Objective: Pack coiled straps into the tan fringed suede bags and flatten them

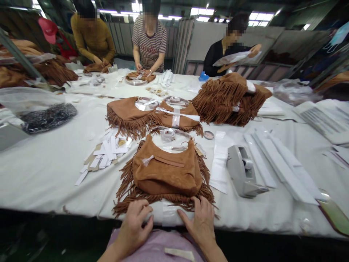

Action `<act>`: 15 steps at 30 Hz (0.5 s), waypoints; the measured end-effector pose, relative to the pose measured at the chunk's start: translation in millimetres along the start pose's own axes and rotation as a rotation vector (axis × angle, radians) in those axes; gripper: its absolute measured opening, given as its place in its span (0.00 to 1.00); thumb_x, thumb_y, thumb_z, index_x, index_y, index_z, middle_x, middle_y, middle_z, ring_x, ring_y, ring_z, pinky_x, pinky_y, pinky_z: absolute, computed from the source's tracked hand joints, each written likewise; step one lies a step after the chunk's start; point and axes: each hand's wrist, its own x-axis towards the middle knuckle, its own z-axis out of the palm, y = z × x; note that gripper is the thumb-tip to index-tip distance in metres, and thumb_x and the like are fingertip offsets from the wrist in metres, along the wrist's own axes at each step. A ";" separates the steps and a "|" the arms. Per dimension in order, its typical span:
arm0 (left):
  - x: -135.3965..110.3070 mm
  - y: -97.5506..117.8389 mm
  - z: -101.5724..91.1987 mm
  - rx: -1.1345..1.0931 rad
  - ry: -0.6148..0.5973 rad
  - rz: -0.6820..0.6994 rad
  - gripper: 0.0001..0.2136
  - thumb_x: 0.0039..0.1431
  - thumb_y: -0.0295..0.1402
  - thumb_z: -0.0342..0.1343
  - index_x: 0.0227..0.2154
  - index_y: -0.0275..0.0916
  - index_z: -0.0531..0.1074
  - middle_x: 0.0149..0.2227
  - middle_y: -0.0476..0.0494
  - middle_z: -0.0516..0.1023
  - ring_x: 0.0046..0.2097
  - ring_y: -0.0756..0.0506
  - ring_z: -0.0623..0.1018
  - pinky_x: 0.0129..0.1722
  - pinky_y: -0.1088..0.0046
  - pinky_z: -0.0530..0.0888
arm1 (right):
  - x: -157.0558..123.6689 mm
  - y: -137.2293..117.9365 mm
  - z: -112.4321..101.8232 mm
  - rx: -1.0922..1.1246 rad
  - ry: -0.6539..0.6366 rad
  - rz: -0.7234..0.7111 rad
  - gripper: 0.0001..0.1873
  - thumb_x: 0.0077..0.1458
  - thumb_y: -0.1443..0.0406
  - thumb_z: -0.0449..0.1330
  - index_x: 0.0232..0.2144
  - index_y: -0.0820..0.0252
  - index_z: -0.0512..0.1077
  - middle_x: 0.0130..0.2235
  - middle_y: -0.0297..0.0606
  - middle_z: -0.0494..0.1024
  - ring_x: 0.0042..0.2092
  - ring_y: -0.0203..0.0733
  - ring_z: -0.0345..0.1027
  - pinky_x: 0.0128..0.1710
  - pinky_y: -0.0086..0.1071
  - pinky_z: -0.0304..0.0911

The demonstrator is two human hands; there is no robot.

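In front of me on the table lies a brown suede handbag (166, 171) with long fringe along its sides and bottom. A zip pocket with a plastic-wrapped pull crosses its face. My left hand (136, 222) rests at the table's front edge by the bag's lower left fringe, fingers bent and thumb apart. On the other side, my right hand (200, 220) lies over the lower right fringe with thumb and fingers spread. Between the hands, a clear strip of tape (169, 214) shows at the table edge. I see nothing gripped in either hand.
Beyond are two more fringed bags (124, 111) and a bag stack (231, 98). To the right stand a tape dispenser (242, 171) and folded white paper strips (286, 163). Paper tags (107, 151) lie left; a phone-like object (336, 214) is at far right. Several co-workers (149, 43) work opposite.
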 end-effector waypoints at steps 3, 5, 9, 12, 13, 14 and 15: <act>7.4 20.7 19.1 -0.092 -0.137 0.165 0.12 0.58 0.26 0.50 0.45 0.41 0.68 0.45 0.42 0.71 0.42 0.45 0.69 0.41 0.68 0.68 | 9.3 -5.9 0.7 -0.065 -0.016 0.034 0.25 0.53 0.45 0.55 0.38 0.61 0.65 0.39 0.48 0.68 0.42 0.54 0.61 0.42 0.46 0.58; 15.3 27.7 27.1 -0.094 -0.233 0.161 0.13 0.59 0.27 0.50 0.46 0.43 0.68 0.48 0.43 0.71 0.43 0.44 0.69 0.41 0.66 0.67 | 13.0 -7.5 2.7 -0.087 -0.022 0.036 0.19 0.57 0.50 0.53 0.35 0.61 0.65 0.35 0.45 0.67 0.38 0.51 0.60 0.39 0.43 0.58; 22.7 27.5 28.8 -0.084 -0.303 0.100 0.12 0.61 0.29 0.50 0.47 0.44 0.67 0.49 0.44 0.70 0.44 0.43 0.68 0.41 0.64 0.66 | 17.1 0.1 10.5 -0.058 0.017 -0.026 0.11 0.60 0.58 0.50 0.32 0.60 0.63 0.32 0.42 0.67 0.35 0.48 0.59 0.35 0.40 0.56; 18.6 24.1 26.3 -0.087 -0.309 0.078 0.12 0.62 0.31 0.50 0.48 0.44 0.66 0.49 0.44 0.70 0.44 0.43 0.68 0.42 0.63 0.65 | 21.6 12.3 15.7 0.027 0.040 -0.115 0.09 0.62 0.62 0.47 0.32 0.59 0.63 0.30 0.39 0.67 0.33 0.46 0.59 0.34 0.38 0.56; 16.4 23.3 25.9 -0.088 -0.303 0.069 0.12 0.62 0.31 0.50 0.48 0.44 0.67 0.49 0.45 0.70 0.44 0.43 0.68 0.42 0.63 0.65 | 23.9 16.2 16.2 0.070 0.037 -0.145 0.09 0.62 0.63 0.46 0.32 0.59 0.63 0.29 0.39 0.67 0.32 0.45 0.60 0.34 0.38 0.56; 14.2 22.8 25.6 -0.091 -0.295 0.057 0.12 0.62 0.31 0.50 0.48 0.44 0.67 0.50 0.45 0.70 0.44 0.43 0.68 0.42 0.63 0.65 | 26.4 19.7 16.1 0.116 0.034 -0.170 0.09 0.63 0.64 0.46 0.32 0.59 0.63 0.29 0.38 0.67 0.32 0.44 0.60 0.34 0.37 0.57; 12.2 22.5 25.5 -0.093 -0.283 0.044 0.12 0.62 0.31 0.50 0.48 0.44 0.67 0.50 0.45 0.71 0.44 0.43 0.68 0.42 0.63 0.65 | 29.0 22.6 15.2 0.161 0.036 -0.183 0.09 0.63 0.64 0.46 0.32 0.59 0.63 0.29 0.38 0.68 0.33 0.44 0.61 0.34 0.36 0.58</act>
